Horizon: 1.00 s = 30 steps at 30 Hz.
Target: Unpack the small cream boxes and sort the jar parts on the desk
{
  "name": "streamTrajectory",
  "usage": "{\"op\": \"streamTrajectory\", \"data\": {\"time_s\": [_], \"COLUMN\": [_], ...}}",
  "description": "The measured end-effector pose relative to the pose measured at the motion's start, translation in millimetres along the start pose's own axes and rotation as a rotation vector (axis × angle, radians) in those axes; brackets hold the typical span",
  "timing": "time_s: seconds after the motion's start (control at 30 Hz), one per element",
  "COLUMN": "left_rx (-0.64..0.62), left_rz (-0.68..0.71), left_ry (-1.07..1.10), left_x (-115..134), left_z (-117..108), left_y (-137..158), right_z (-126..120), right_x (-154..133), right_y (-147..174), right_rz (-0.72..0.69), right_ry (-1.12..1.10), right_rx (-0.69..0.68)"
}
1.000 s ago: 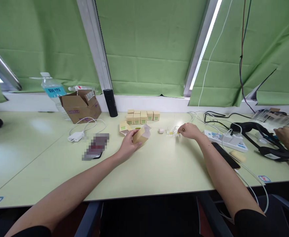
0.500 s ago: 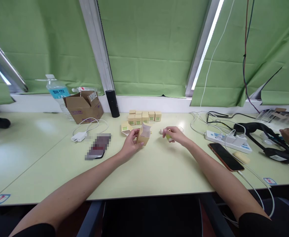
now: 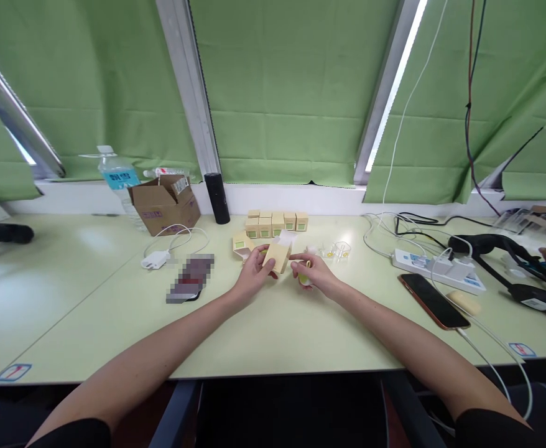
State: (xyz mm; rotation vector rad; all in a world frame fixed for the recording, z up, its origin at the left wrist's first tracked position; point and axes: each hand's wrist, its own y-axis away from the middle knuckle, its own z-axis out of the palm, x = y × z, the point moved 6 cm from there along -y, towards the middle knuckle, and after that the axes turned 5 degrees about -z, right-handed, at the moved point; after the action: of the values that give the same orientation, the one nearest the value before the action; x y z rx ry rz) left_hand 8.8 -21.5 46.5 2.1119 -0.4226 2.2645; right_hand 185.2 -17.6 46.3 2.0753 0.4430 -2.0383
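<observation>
Above the middle of the pale table (image 3: 254,342), it's the small tan carton (image 3: 278,254) that commands attention, tilted, its long axis running away from the person and slightly right, with a pale open flap (image 3: 288,237) at the far end. The left hand (image 3: 253,274) has it, thumb on the near face, fingers closed around the left side. Now look right: the right hand (image 3: 318,272), closed on a small green-and-white piece (image 3: 305,278), sits just beside the carton, the piece lying to its right and a touch nearer the person. An index fingertip reaches the carton's right edge; whether they touch, one cannot tell. Right of that hand and farther off, clear plastic pieces (image 3: 342,250) lie on the tabletop. Beyond the carton stands a cluster of small tan boxes (image 3: 277,223), with an open box (image 3: 242,244) just in front, to the left.
</observation>
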Motion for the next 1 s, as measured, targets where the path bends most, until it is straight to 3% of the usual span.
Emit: {"op": "streamTrajectory", "data": {"time_s": [0.23, 0.33, 0.43, 0.6, 0.7, 0.8, 1.0], "left_rx": [-0.088, -0.136, -0.079, 0.0, 0.012, 0.066, 0.044], "left_rz": [-0.129, -0.177, -0.09, 0.319, 0.378, 0.318, 0.102], "left_ry": [0.264, 0.256, 0.048, -0.619, -0.809, -0.715, -0.125], "left_x": [-4.0, -5.7, -1.9, 19.5, 20.3, 17.3, 4.2], "left_z": [14.5, 19.2, 14.5, 15.2, 19.3, 16.8, 14.2], "left_y": [3.1, 5.8, 9.2, 25.5, 30.2, 25.6, 11.7], "right_z": [12.1, 10.5, 7.3, 4.7, 7.7, 12.4, 8.3], "right_x": [-0.7, 0.0, -0.5, 4.3, 5.0, 2.7, 1.1], "right_y": [2.6, 3.1, 2.5, 2.1, 2.9, 3.9, 3.4], "right_rz": [-0.021, 0.004, 0.006, 0.056, 0.032, -0.023, -0.06], "right_ry": [-0.136, -0.197, -0.219, -0.169, -0.133, -0.133, -0.113], "right_rx": [-0.096, -0.104, -0.065, 0.018, 0.026, -0.019, 0.01]}}
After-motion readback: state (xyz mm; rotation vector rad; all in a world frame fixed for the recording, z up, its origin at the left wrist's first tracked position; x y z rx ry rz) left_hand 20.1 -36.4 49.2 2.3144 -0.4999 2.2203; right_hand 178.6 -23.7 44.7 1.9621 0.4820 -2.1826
